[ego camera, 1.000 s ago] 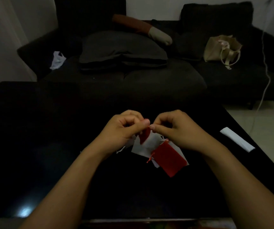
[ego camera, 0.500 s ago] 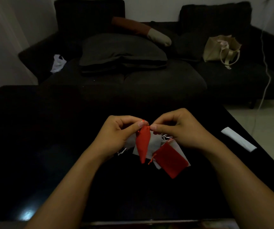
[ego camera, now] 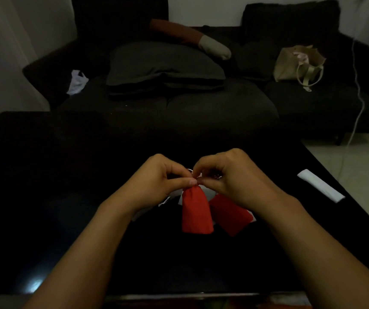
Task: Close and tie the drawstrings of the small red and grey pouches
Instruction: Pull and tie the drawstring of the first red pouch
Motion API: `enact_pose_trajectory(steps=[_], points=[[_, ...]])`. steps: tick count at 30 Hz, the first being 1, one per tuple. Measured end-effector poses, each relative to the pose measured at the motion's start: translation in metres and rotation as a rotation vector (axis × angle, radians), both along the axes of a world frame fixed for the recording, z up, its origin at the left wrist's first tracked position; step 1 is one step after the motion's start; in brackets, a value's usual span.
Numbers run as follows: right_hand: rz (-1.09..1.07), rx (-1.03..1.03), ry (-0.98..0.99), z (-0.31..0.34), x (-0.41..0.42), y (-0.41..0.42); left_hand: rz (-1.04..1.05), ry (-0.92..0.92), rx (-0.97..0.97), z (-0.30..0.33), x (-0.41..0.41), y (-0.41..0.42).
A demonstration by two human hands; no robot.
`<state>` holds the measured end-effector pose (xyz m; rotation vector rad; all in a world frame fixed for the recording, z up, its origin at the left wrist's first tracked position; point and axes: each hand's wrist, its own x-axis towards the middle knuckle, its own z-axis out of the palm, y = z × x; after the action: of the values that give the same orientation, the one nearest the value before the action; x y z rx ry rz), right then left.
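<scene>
A small red pouch [ego camera: 196,212] hangs by its gathered neck above the black table [ego camera: 45,197]. My left hand [ego camera: 156,181] pinches that neck between thumb and forefinger. My right hand [ego camera: 234,177] meets it from the right, fingertips closed on the pouch's top where the drawstring sits. A second red pouch [ego camera: 230,214] lies flat on the table just right of the hanging one, partly under my right wrist. Pale grey pouches [ego camera: 210,194] lie beneath my hands, mostly hidden.
A white folded strip [ego camera: 319,186] lies near the table's right edge. Behind the table stands a dark sofa [ego camera: 190,108] with a grey cushion [ego camera: 163,65], a beige tote bag [ego camera: 297,63] and a white bag [ego camera: 76,82]. A white cable [ego camera: 357,85] hangs at right.
The held red pouch has turned from edge-on to face-on and now hangs full length. Both hands have shifted slightly closer together at its neck.
</scene>
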<state>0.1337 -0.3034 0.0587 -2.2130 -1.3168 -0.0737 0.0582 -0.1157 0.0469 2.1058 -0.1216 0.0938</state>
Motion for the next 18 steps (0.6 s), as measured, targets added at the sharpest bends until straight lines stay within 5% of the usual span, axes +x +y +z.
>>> enact_pose_trajectory(steps=[9, 18], points=[[0.072, -0.092, 0.098, -0.001, 0.003, 0.001, -0.035, 0.064, 0.031, -0.001, -0.002, 0.004], [0.146, 0.184, 0.802, 0.011, 0.002, -0.008, 0.085, 0.062, -0.533, 0.01, -0.009, -0.013]])
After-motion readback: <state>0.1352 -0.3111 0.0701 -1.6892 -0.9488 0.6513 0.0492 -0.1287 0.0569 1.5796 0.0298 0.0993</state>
